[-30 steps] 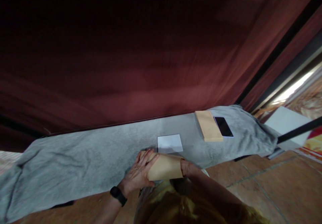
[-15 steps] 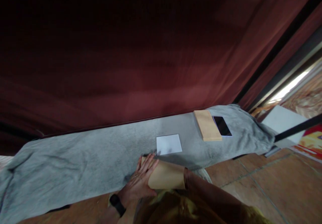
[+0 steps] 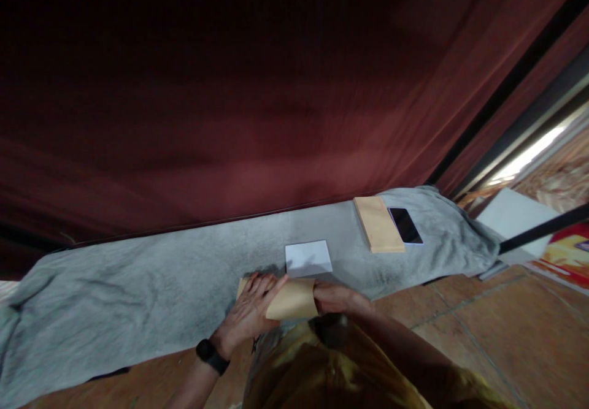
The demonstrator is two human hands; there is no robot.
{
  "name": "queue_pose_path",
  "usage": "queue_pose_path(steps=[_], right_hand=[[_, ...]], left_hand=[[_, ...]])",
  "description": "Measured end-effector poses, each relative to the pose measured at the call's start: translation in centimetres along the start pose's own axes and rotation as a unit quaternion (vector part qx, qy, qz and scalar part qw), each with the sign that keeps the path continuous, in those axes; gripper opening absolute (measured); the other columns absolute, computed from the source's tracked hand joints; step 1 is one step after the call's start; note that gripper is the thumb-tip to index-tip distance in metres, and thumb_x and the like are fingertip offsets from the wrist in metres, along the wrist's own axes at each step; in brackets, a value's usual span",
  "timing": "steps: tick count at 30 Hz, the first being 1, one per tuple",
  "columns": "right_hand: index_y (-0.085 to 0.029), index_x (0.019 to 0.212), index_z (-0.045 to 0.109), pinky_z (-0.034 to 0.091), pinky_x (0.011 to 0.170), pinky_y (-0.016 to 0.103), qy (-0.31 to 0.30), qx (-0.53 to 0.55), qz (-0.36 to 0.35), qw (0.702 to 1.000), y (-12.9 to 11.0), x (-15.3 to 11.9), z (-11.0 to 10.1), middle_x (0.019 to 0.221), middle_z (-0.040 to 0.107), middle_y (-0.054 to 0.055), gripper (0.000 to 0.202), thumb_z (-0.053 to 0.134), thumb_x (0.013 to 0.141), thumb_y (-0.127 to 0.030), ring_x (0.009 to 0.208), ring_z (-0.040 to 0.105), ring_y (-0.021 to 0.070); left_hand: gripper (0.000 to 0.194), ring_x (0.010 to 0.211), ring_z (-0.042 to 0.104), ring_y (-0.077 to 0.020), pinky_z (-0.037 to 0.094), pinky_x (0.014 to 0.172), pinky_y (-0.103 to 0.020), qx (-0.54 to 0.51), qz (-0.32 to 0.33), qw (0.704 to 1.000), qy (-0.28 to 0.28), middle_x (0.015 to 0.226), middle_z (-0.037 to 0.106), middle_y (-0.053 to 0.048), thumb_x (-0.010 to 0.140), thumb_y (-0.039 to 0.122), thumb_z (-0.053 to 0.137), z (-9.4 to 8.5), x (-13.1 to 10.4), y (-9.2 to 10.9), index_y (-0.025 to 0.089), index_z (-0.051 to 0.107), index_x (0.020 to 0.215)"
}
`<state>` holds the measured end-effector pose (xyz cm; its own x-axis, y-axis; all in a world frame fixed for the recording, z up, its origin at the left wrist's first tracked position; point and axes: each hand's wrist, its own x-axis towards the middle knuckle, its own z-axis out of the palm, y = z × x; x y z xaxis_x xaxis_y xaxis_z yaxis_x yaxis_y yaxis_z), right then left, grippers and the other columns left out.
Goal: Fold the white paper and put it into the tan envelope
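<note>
A brown paper bag lies at the near edge of the grey cloth, close to my body. Across its left part rests my left hand, palm down with fingers stretched out flat, a black watch on the wrist. At the bag's right end is my right hand; its fingers go into the opening and are hidden by the paper. Just beyond the bag, a white rectangular card or sheet lies flat on the cloth.
The grey cloth covers a long low surface against a dark red curtain-like wall. A stack of brown paper bags lies to the right, beside a phone. A dark bar stands out at far right above the tiled floor.
My right hand has come partly out of the bag; earlier it was inside to the wrist. The bag and my left hand have shifted slightly left and away from my body.
</note>
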<state>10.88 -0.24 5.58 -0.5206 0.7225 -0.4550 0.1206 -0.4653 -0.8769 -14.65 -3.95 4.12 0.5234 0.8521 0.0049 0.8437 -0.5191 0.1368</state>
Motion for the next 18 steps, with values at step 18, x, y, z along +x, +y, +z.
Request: queue_pose_path(steps=[18], right_hand=[[-0.011,0.115,0.06,0.049,0.086,0.037,0.391,-0.494,-0.011,0.777,1.9,5.5,-5.3,0.111,0.068,0.023,0.033,0.065,0.09,-0.031,0.104,0.067,0.0323]], left_hand=[[0.109,0.139,0.044,-0.0356,0.021,0.121,-0.058,-0.011,-0.134,0.991,0.018,0.147,0.05,-0.014,0.073,0.046,0.073,-0.5,-2.0,-6.7,0.026,0.01,0.161]])
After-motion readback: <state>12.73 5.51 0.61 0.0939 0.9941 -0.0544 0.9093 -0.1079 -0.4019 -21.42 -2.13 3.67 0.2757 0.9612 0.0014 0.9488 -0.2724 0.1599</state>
